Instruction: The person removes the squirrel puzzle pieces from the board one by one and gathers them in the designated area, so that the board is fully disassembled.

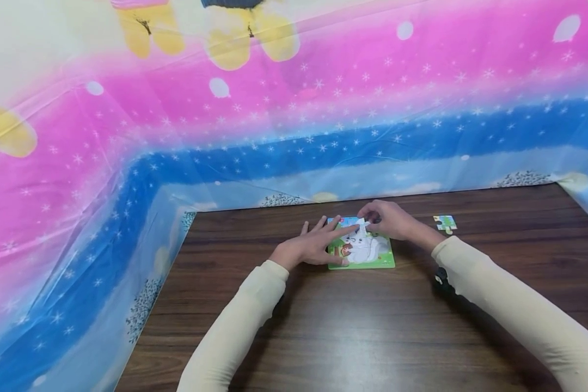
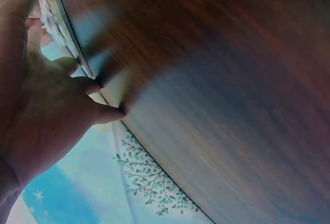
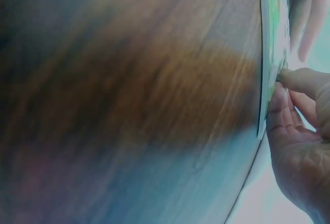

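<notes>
A small jigsaw puzzle (image 1: 367, 265) with a green border lies on the table, showing a white animal. My left hand (image 1: 313, 245) is spread over its left side, fingers straight, with the thumb on the lower left and the index finger reaching to the upper middle. At the puzzle's upper right, my right hand (image 1: 391, 219) pinches a whitish puzzle piece (image 1: 363, 224) between thumb and fingertips; most of the piece is hidden. In the right wrist view, the thumb and fingers of the right hand (image 3: 304, 115) meet right at the puzzle's surface.
Loose joined puzzle pieces (image 1: 446, 222) lie right of the puzzle, beyond the right forearm. The dark wooden table (image 1: 353, 332) ends at the back and left against a printed pink and blue cloth (image 1: 274, 125). A small black object (image 1: 442, 275) sits by the right sleeve.
</notes>
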A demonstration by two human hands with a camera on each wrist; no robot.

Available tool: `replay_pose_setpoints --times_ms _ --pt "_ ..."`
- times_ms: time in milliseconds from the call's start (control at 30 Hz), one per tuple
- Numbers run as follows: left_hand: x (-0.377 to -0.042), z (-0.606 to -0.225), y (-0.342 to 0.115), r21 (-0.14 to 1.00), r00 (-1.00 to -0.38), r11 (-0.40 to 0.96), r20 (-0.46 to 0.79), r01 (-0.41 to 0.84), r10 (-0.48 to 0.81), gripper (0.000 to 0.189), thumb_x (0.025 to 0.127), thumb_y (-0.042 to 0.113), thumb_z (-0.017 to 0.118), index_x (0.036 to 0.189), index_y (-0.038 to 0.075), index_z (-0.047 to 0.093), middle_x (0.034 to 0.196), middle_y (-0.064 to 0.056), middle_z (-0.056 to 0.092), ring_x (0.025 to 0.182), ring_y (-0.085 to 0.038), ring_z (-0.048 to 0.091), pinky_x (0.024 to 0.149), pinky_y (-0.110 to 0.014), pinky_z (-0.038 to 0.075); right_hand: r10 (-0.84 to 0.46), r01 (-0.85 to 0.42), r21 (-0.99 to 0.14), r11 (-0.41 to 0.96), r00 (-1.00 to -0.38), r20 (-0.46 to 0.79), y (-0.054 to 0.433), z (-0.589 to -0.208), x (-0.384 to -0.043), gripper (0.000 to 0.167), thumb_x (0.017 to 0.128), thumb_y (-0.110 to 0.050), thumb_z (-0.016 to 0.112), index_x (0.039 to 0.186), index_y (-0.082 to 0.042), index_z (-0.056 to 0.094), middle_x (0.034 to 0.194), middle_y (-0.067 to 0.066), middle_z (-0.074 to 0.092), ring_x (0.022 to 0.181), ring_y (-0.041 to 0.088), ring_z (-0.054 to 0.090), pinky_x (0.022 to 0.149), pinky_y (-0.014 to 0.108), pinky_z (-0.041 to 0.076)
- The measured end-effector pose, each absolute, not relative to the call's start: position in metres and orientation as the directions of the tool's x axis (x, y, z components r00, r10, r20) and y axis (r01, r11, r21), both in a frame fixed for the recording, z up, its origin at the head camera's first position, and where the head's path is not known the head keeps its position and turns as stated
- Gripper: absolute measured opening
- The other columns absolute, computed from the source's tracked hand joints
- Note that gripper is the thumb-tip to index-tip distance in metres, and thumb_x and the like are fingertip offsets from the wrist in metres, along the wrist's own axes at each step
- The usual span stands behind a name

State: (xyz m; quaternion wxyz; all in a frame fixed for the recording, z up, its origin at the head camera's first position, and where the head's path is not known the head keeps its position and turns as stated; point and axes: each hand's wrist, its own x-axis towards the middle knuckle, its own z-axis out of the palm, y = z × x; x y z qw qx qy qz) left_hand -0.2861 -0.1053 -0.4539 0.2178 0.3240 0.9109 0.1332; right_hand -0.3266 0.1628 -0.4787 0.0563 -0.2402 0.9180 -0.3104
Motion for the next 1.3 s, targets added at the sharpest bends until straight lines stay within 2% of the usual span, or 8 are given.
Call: replay_pose_setpoints --times_ms 200,433,800,1100,1300 --pt "-0.284 -0.452 -0.103 0.349 -0.694 0.766 -0.331 0.539 0.639 0.08 0.1 0.063 0.062 0.166 0.055 0.016 0.181 -0.004 -0.007 0.167 -0.039 -0.009 0.128 -0.073 -0.006 -0.472 -0.386 -0.608 0.694 -0.881 0.021 0.163 -0.477 -0.328 0.034 0.097 -0.006 0.073 0.131 -0.008 0.071 0.129 0.014 0.071 0.113 0.028 0.069 0.096 0.049 0.058" --pt "-0.284 -0.452 -0.102 0.326 -0.703 0.78 -0.342 0.534 0.624 0.079 0.099 0.064 0.063 0.164 0.057 0.018 0.181 -0.002 -0.008 0.167 -0.038 -0.009 0.129 -0.073 -0.005 -0.475 -0.376 -0.626 0.684 -0.88 0.009 0.162 -0.477 -0.329 0.034 0.097 -0.005 0.073 0.131 -0.004 0.072 0.126 0.017 0.073 0.111 0.029 0.07 0.096 0.049 0.059" --pt "-0.284 -0.449 -0.101 0.291 -0.703 0.786 -0.352 0.545 0.618 0.077 0.1 0.067 0.059 0.164 0.056 0.018 0.181 -0.002 -0.008 0.167 -0.04 -0.007 0.129 -0.073 -0.002 -0.485 -0.343 -0.667 0.662 -0.874 -0.032 0.166 -0.47 -0.331 0.034 0.099 -0.004 0.07 0.133 -0.001 0.07 0.132 0.021 0.071 0.118 0.034 0.07 0.101 0.05 0.059" --pt "-0.285 -0.452 -0.102 0.384 -0.691 0.752 -0.314 0.535 0.652 0.08 0.099 0.06 0.066 0.166 0.052 0.022 0.181 -0.003 -0.007 0.166 -0.039 -0.009 0.127 -0.074 -0.007 -0.461 -0.329 -0.706 0.627 -0.888 0.005 0.197 -0.451 -0.327 0.037 0.098 0.0 0.067 0.135 -0.001 0.068 0.134 0.022 0.069 0.12 0.036 0.068 0.098 0.048 0.06" --pt "-0.285 -0.454 -0.106 0.398 -0.72 0.759 -0.28 0.515 0.635 0.097 0.096 0.061 0.07 0.17 0.044 0.01 0.181 0.0 0.0 0.168 -0.035 -0.005 0.13 -0.071 -0.004 -0.417 -0.316 -0.689 0.652 -0.909 0.022 0.229 -0.447 -0.32 0.037 0.096 0.001 0.067 0.133 -0.002 0.069 0.131 0.023 0.069 0.118 0.039 0.069 0.091 0.044 0.062"
